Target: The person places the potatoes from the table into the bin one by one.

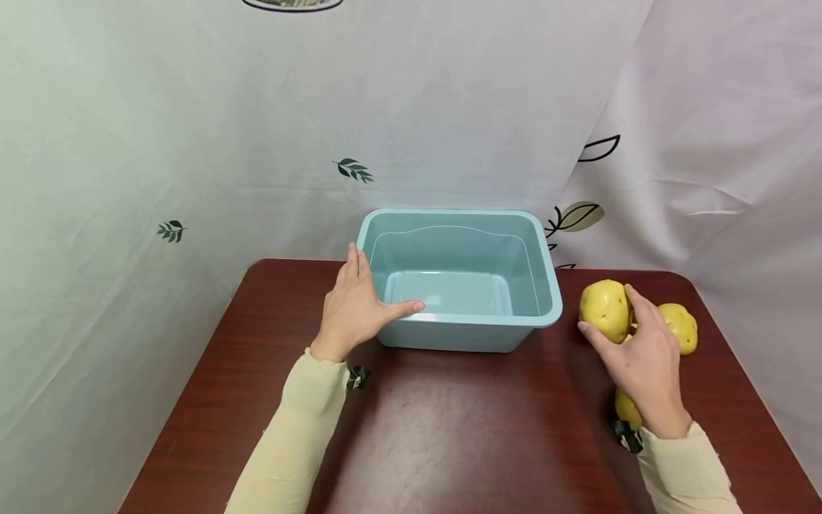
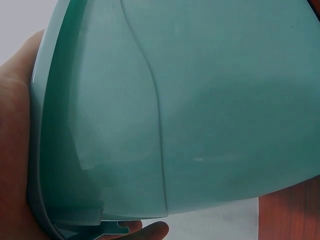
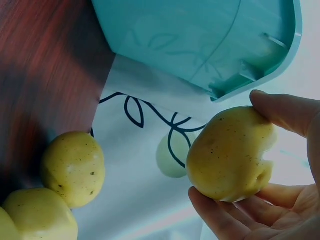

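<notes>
A light blue plastic basin [image 1: 449, 337] stands at the back of the table. My left hand [image 1: 353, 307] rests against its front left corner, fingers straight along the left side and thumb laid over the front rim. In the left wrist view the basin's outer wall [image 2: 225, 125] fills most of the picture. Right of the basin, my right hand [image 1: 648, 357] grips a yellow potato [image 3: 230, 155] between thumb and fingers, raised above the table. More potatoes [image 1: 681, 328] lie beside and partly beneath that hand; the right wrist view shows another potato [image 3: 73, 169] close by.
The dark red-brown table [image 1: 449, 428] reaches back to a white cloth [image 1: 449, 107] printed with leaves, which hangs behind and along both sides. The basin's back edge is close to this cloth. Inside the basin only its bare bottom [image 1: 449, 287] shows.
</notes>
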`<act>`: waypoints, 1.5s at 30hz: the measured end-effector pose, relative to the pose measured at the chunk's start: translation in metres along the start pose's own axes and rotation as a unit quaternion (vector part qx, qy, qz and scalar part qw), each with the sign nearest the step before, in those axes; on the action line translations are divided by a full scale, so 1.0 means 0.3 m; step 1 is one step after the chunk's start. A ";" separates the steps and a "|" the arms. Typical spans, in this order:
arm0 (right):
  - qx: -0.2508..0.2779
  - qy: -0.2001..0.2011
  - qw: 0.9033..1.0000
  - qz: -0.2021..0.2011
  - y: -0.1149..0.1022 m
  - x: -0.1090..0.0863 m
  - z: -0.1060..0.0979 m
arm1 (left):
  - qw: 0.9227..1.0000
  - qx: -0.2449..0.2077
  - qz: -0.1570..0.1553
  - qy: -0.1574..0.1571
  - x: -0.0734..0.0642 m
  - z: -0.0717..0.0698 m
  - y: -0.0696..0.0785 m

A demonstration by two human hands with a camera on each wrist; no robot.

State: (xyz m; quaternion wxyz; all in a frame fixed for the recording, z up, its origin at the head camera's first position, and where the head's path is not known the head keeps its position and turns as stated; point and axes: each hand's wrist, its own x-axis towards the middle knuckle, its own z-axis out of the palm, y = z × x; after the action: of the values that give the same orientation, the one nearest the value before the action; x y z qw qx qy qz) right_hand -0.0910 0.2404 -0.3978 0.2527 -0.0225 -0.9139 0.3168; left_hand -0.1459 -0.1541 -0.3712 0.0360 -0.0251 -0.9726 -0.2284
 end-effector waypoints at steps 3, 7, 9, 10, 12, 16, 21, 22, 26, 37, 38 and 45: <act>0.005 0.004 1.000 -0.001 -0.008 0.006 -0.003 | 1.000 -0.002 -0.001 -0.001 0.001 -0.001 0.001; 0.012 0.016 1.000 -0.007 -0.022 0.014 -0.004 | 1.000 -0.005 -0.002 -0.001 0.002 -0.002 0.001; 0.015 0.023 1.000 -0.010 -0.031 0.017 -0.004 | 1.000 -0.004 -0.002 -0.001 0.003 -0.003 0.001; 0.017 0.026 0.999 -0.012 -0.035 0.019 -0.005 | 1.000 -0.003 -0.002 -0.002 0.003 -0.003 0.001; 0.021 0.032 0.999 -0.015 -0.043 0.022 -0.005 | 1.000 -0.002 -0.001 -0.003 0.003 -0.004 0.002; 0.034 0.041 0.998 -0.026 -0.057 0.031 -0.005 | 1.000 -0.001 0.000 -0.002 0.003 -0.006 0.003; 0.040 0.048 0.997 -0.040 -0.072 0.038 -0.009 | 1.000 0.000 0.000 -0.001 0.004 -0.006 0.004; 0.040 0.050 0.997 -0.042 -0.074 0.039 -0.011 | 1.000 -0.001 0.001 -0.002 0.004 -0.005 0.004; 0.043 0.056 0.997 -0.038 -0.082 0.043 -0.017 | 1.000 -0.003 0.003 -0.004 0.005 -0.004 0.005; 0.051 0.053 0.996 -0.049 -0.117 0.056 -0.016 | 1.000 0.002 0.001 -0.006 0.002 -0.005 0.006; 0.051 0.052 0.996 -0.050 -0.121 0.058 -0.016 | 1.000 0.002 0.001 -0.006 0.002 -0.005 0.006; 0.062 0.043 0.995 -0.064 -0.140 0.066 -0.003 | 1.000 0.003 0.000 -0.004 0.000 -0.005 0.003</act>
State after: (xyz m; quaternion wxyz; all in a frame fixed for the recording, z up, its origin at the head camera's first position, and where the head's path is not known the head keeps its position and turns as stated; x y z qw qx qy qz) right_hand -0.1028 0.2116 -0.3635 0.3125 0.0379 -0.8803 0.3549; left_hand -0.1457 -0.1540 -0.3695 0.0322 -0.0258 -0.9735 -0.2251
